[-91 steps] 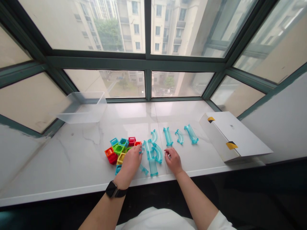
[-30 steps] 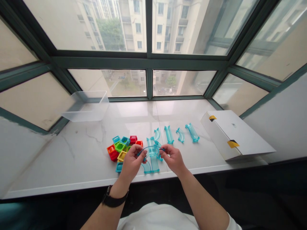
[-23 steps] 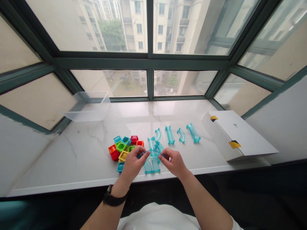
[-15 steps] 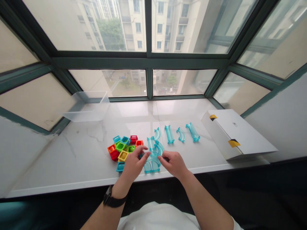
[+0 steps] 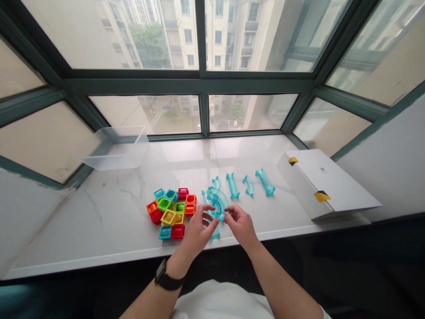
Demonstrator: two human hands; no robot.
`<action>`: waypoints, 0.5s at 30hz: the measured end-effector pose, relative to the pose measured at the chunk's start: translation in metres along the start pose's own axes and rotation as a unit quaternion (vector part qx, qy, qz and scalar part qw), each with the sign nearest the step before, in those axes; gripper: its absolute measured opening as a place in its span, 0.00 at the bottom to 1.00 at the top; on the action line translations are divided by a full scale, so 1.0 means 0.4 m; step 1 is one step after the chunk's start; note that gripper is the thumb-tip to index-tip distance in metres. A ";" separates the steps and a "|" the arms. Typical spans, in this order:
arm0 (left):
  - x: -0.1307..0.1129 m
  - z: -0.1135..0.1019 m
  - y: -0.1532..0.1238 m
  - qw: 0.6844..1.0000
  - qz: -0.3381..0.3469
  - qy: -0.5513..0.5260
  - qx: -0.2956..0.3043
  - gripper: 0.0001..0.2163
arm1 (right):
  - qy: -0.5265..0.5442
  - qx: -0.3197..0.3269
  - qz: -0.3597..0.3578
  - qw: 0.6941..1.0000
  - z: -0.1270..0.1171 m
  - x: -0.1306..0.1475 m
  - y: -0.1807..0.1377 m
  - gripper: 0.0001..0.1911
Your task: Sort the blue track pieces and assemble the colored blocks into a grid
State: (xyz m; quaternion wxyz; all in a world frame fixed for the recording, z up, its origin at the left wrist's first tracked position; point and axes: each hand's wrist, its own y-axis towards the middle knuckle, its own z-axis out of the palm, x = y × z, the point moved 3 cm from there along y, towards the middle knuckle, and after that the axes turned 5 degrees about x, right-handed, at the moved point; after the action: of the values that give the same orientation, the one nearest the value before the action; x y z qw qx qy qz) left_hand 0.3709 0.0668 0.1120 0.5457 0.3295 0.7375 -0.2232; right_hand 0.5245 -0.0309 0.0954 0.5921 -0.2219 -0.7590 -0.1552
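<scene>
Several translucent teal toy track pieces lie between and beyond my hands. My right hand [image 5: 239, 223] is closed in a pinch at the lower right end of a curved track piece [image 5: 218, 197], which overlaps the other pieces in view. My left hand [image 5: 198, 228], with a black watch on its wrist, is just left of that piece, thumb and fingers apart. Pieces under the curve are partly hidden by it and by my fingers. Left of my left hand sits a cluster of coloured blocks [image 5: 168, 217] in red, orange, yellow, green and blue.
Farther right lie a straight track piece [image 5: 233, 186], a small curved one [image 5: 249, 186] and another straight one [image 5: 265, 182]. A clear plastic bin [image 5: 116, 161] stands at the back left. A white box [image 5: 332, 184] is on the right. Windows border the white ledge [image 5: 109, 239].
The curved piece between my hands has turned and moved away from me, onto or over the other track pieces. My left hand has shifted right and its fingers have spread.
</scene>
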 end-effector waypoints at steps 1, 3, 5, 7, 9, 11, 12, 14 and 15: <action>0.001 0.002 0.002 1.000 -0.001 0.003 0.004 0.12 | 0.011 0.005 0.000 1.000 0.005 -0.003 -0.002 0.10; 0.005 0.005 0.006 1.000 -0.002 0.003 0.006 0.10 | 0.031 0.015 -0.003 0.999 0.012 -0.008 -0.006 0.11; 0.013 0.004 0.008 1.000 -0.005 0.000 -0.001 0.10 | 0.046 0.025 -0.007 0.999 0.017 -0.011 -0.008 0.12; 0.019 0.001 0.008 1.000 -0.006 -0.002 -0.009 0.10 | 0.048 0.029 -0.017 0.998 0.017 -0.011 -0.010 0.12; 0.020 -0.001 0.008 1.000 -0.003 0.003 -0.012 0.09 | 0.033 0.031 -0.032 0.998 0.013 -0.010 -0.011 0.12; 0.019 -0.002 0.008 1.000 0.002 0.013 -0.015 0.08 | 0.007 0.028 -0.052 0.998 0.007 -0.009 -0.013 0.11; 0.017 -0.001 0.008 1.000 0.004 0.017 -0.019 0.08 | -0.006 0.026 -0.063 0.998 0.004 -0.009 -0.014 0.10; 0.015 0.000 0.009 0.999 0.007 0.026 -0.030 0.08 | -0.029 0.019 -0.085 0.996 -0.001 -0.010 -0.019 0.10; 0.013 0.002 0.010 0.999 0.011 0.030 -0.034 0.07 | -0.040 0.014 -0.097 0.994 -0.004 -0.011 -0.021 0.10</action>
State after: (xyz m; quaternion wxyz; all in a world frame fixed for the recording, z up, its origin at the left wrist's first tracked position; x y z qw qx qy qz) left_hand 0.3735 0.0703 0.1068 0.5366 0.3249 0.7572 -0.1820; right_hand 0.5222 -0.0395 0.0917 0.5462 -0.1449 -0.8022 -0.1926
